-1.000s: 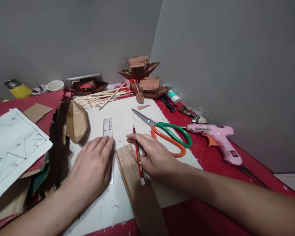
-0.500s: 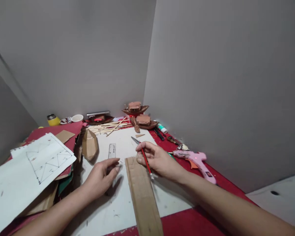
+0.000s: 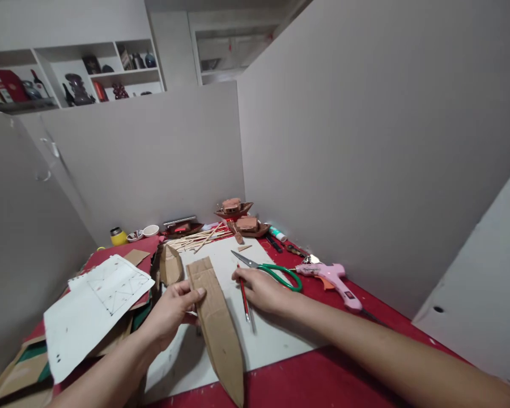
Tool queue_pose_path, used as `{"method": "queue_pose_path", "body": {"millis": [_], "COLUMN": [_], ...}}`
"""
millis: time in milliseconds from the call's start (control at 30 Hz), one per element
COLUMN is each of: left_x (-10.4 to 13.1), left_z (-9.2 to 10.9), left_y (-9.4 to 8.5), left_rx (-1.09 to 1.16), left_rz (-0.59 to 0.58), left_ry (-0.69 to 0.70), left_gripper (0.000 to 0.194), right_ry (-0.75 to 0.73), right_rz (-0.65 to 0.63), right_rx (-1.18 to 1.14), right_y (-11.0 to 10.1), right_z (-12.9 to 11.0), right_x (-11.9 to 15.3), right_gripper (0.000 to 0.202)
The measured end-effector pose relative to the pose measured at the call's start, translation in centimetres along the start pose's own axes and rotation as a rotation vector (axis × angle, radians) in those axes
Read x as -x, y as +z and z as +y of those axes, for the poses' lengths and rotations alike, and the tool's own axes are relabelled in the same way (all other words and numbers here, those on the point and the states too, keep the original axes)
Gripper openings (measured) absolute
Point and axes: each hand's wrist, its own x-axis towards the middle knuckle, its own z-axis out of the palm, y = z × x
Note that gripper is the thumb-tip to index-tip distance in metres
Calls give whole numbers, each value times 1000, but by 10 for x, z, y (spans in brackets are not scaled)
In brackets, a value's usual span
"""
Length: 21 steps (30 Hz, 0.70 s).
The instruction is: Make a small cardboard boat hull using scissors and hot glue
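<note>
My left hand (image 3: 176, 311) grips a long strip of brown cardboard (image 3: 219, 328) by its left edge, thumb on top. The strip's far end is cut square and its near end tapers to a point. My right hand (image 3: 266, 292) rests low on a white board (image 3: 280, 337), its fingers closed around a red pencil (image 3: 243, 297) whose blunt end points toward me. Just beyond it lie scissors with green handles (image 3: 295, 279), their blades pointing to the far left. A cardboard boat hull (image 3: 170, 265) lies past my left hand.
Sheets with line drawings (image 3: 114, 294) lie on stacked card at left. Wooden sticks (image 3: 191, 241) and brown model boats (image 3: 247, 226) sit at the back. A pink glue gun (image 3: 334, 275) lies at right on the red tablecloth (image 3: 306, 385). Grey partitions (image 3: 174, 158) surround the table.
My left hand has taken hold of the cardboard strip and shifted it left, showing its pointed end. My right hand has lowered with the pencil, uncovering the scissors. The view has tilted up.
</note>
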Motion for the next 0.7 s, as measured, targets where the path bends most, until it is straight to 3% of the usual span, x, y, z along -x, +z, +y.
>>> {"method": "queue_pose_path", "body": {"millis": [100,200,333,467,700], "left_x": [13,23,29,28,22], "left_z": [2,-2,-10,-15,-12], "left_y": [-3,-1,5,12,29], "left_rx": [-7,50,141,165,233], "left_rz": [32,57,107,148,211], "left_ry": [45,99,145,167,238], "left_gripper": [33,31,25,28,36], "right_ry": [-57,-34,134,280,472], "right_rz": [-110,-105,-52,-106,-244], "right_rx": [165,325,527,616,587], "right_y": [1,-10,-32,-44,-51], "right_z": [-2,-8,-5,11,24], "right_x": [5,6,15,29,13], "right_gripper": [44,56,36,23,32]}}
